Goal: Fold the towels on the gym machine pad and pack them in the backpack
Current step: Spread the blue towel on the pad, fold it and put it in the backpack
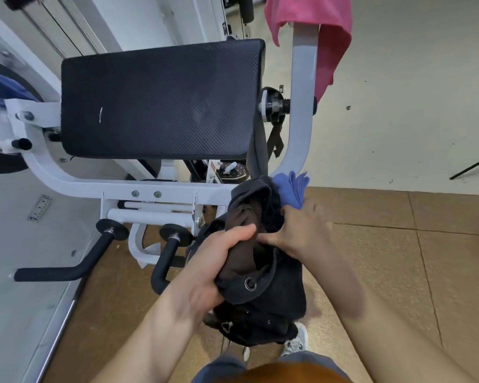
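Note:
A black backpack (277, 294) hangs open in front of me, below the right end of the machine frame. My left hand (213, 261) grips the near edge of its opening together with a brown towel (244, 244) that lies inside. My right hand (302, 230) holds a blue towel (292, 189) at the far rim of the opening. The black gym machine pad (161, 100) is bare. A pink towel (324, 31) hangs over the grey upright bar (302, 106) at the top right.
The white machine frame (75, 183) with two black handles (67, 272) stands left of the backpack. Brown floor mats (398, 258) lie on the right, and a black stand leg (473, 164) is at the far right. My shoes (296, 344) show below the bag.

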